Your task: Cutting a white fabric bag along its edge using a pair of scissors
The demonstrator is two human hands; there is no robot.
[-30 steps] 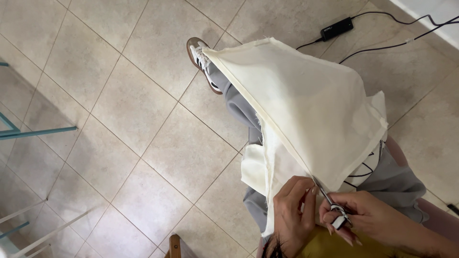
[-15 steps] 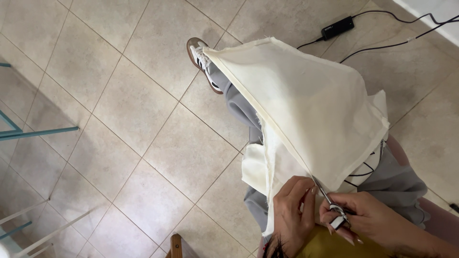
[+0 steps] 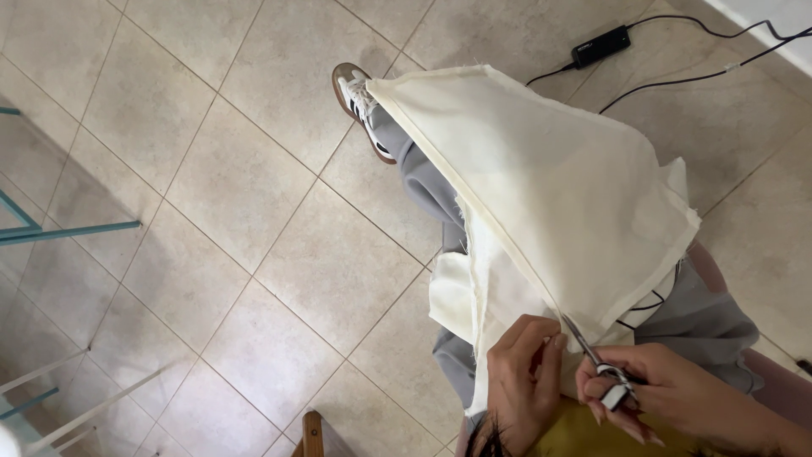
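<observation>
Low in the frame, right of centre, the left hand pinches the near edge of a cream fabric piece, its fingers curled around the cloth just beside the seam line. Touching that same edge from the right, the right hand is closed on a pair of small scissors, fingers through the handles, with the thin metal blades pointing up and left into the fabric at the fold. The fabric spreads from the hands up toward the top centre of the frame, draped over the person's outstretched leg in grey trousers, with a second, smaller layer hanging below its left edge. At the far end of that leg, in the upper middle, sits a white sneaker with dark stripes and a brown sole. All of this lies over a beige tiled floor. In the upper right, a black power adapter rests on the tiles with its black cable trailing right. Pale blue metal bars enter from the left edge.
</observation>
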